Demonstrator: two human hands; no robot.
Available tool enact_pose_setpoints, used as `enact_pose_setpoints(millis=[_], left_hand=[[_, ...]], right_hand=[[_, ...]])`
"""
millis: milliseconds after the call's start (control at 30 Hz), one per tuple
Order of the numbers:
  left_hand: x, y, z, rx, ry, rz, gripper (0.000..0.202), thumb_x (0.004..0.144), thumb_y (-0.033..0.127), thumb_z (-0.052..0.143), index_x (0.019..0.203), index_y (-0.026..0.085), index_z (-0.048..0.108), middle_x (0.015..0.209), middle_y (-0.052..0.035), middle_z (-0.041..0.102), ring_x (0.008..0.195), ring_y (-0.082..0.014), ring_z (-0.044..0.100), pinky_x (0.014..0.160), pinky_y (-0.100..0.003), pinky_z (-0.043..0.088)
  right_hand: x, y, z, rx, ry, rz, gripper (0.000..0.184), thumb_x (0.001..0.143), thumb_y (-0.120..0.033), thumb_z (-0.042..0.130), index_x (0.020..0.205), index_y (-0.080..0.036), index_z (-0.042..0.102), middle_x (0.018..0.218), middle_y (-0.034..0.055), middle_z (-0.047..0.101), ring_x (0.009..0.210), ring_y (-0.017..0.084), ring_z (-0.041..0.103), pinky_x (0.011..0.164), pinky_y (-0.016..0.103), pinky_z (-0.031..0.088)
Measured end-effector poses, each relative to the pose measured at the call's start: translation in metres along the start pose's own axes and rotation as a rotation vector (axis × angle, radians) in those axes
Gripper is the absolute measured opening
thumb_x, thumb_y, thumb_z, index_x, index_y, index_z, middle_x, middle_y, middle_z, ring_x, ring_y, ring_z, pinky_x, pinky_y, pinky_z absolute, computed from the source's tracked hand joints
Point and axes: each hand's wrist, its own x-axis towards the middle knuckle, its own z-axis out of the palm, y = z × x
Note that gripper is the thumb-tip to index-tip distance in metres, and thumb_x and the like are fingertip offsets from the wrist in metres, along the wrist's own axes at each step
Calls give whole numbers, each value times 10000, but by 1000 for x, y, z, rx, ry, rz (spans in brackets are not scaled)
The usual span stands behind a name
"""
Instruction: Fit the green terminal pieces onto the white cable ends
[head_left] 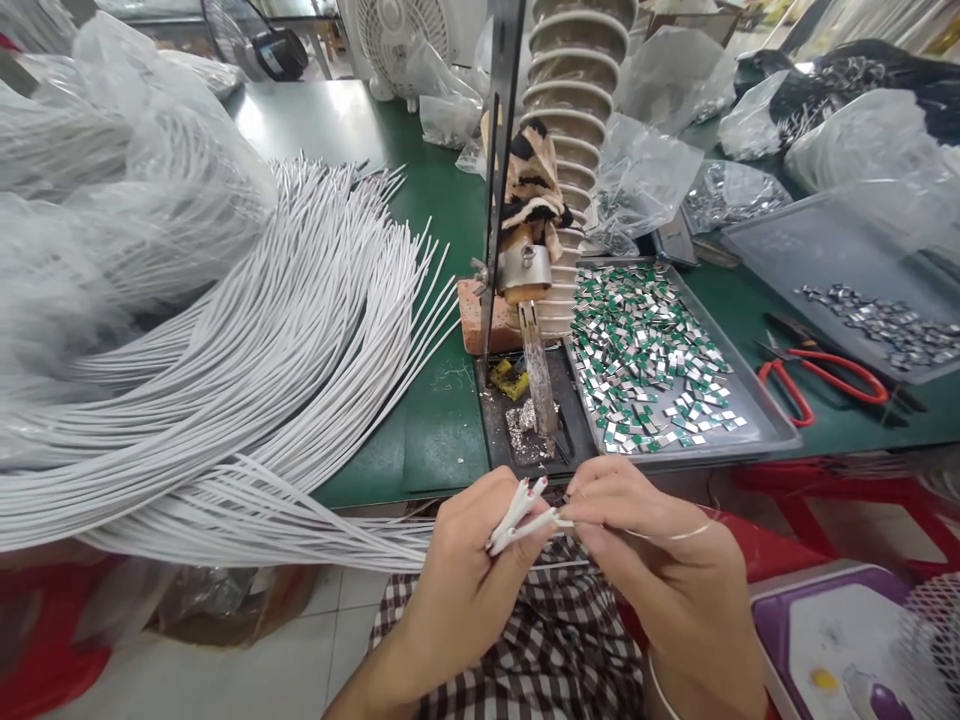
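Note:
Several white cables (517, 515) are bunched in my left hand (476, 570), its fingers wrapped around them. Their cut ends point up and to the right, with small reddish wire tips showing. My right hand (645, 540) meets it from the right, thumb and fingers pinched at the end of one cable. A thin pale strand (690, 535) crosses the right hand; what it is I cannot tell. Just beyond both hands stands a soldering iron (538, 385), clamped tip down over a dark tray (499, 440) with solder residue and a yellow sponge-like piece (510, 378).
A large pile of white cables (300, 340) covers the left side. At right lie a metal tray (765, 430) of small green circuit boards (645, 350), red-handled pliers (825, 375) and a bin (795, 240) of small metal parts. A ribbed hose (574, 90) rises behind the iron, near a brick (474, 315).

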Motion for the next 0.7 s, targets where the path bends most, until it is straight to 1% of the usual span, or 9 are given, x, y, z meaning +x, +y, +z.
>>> enact_pose_setpoints(millis=[67,133,200,233,300,367,433,533,700], left_hand=[[1,-2,0,-20,-14,4,214,946,202,497,772,114,586,680,-16,499,671,-60,448,621,-188,334],[2,-4,-1,-53,-1,17,205,940,199,508,780,116,605,708,-20,537,682,-58,483,634,-182,363],[4,-5,-3,-80,47,31,195,938,182,507,795,124,626,750,-25,574,724,-56,536,673,-165,404],[5,-5,-3,-86,75,32,184,935,174,508,816,132,642,774,-27,587,748,-55,558,694,-157,420],[6,-5,-3,-85,103,9,160,923,173,533,866,149,681,827,-32,605,774,-52,586,712,-146,440],[6,-5,-2,-91,84,-20,146,904,194,574,879,163,715,859,-37,612,768,-48,597,696,-136,450],[6,-4,0,-100,64,-36,131,879,211,616,861,175,740,867,-39,617,763,-43,602,682,-121,455],[6,-4,4,-119,88,-47,87,831,208,674,835,185,759,887,-39,622,760,-40,604,676,-106,465],[10,-6,7,-146,219,-82,138,846,201,640,738,123,673,877,-38,641,791,-47,616,711,-110,476]], right_hand=[[1,-2,-1,26,-23,83,135,862,-64,541,791,-151,615,743,-1,610,792,50,576,712,169,499],[4,-4,-4,37,-91,158,234,905,-128,492,674,-127,532,683,5,550,707,42,543,638,153,464],[7,0,-8,-21,-127,175,280,928,-156,460,655,-126,517,679,-2,550,666,30,535,613,143,443],[10,5,-12,-114,-104,160,264,930,-160,463,683,-131,551,701,-8,580,666,27,545,623,144,439],[16,22,-21,-451,83,100,169,919,-177,512,820,-156,648,799,-16,658,727,42,580,683,174,429],[22,44,-30,-858,220,62,156,890,-273,585,886,-156,688,850,21,676,802,125,561,707,255,375],[28,65,-38,-1009,167,69,169,844,-309,643,793,-155,691,776,38,650,767,163,500,687,281,318],[32,80,-43,-993,143,67,169,834,-252,648,695,-156,655,707,23,628,711,155,468,671,278,308],[27,61,-33,-857,228,20,184,928,-193,499,901,-133,671,864,36,674,801,108,581,722,226,427]])
